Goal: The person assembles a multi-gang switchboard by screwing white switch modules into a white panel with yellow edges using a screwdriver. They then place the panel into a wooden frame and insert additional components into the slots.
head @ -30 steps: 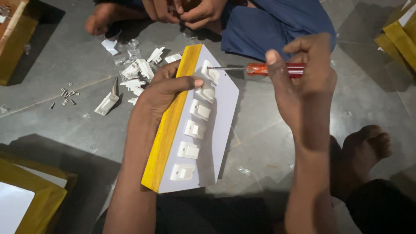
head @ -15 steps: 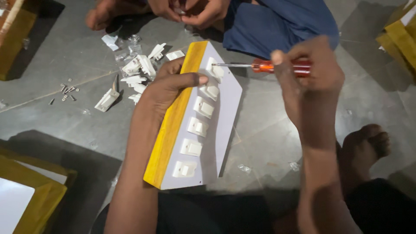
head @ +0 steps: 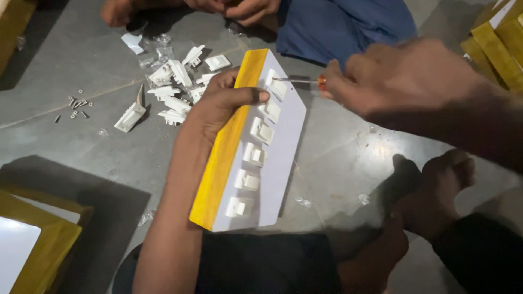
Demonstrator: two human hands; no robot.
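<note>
My left hand grips the far end of a long white board with a yellow edge, thumb laid across the top. Several small white plastic clips sit in a row along the board's white face. My right hand holds a red-handled screwdriver, whose metal tip touches the topmost clip at the board's far end. The handle is mostly hidden inside my fist.
A heap of loose white clips and a few screws lie on the grey floor at the left. Another person in blue sits opposite. Yellow-edged boards lie at lower left and at upper right. My foot rests at right.
My right hand has swung lower and closer to the camera, bringing the screwdriver tip down onto the topmost clip. The board and my left hand have barely shifted.
</note>
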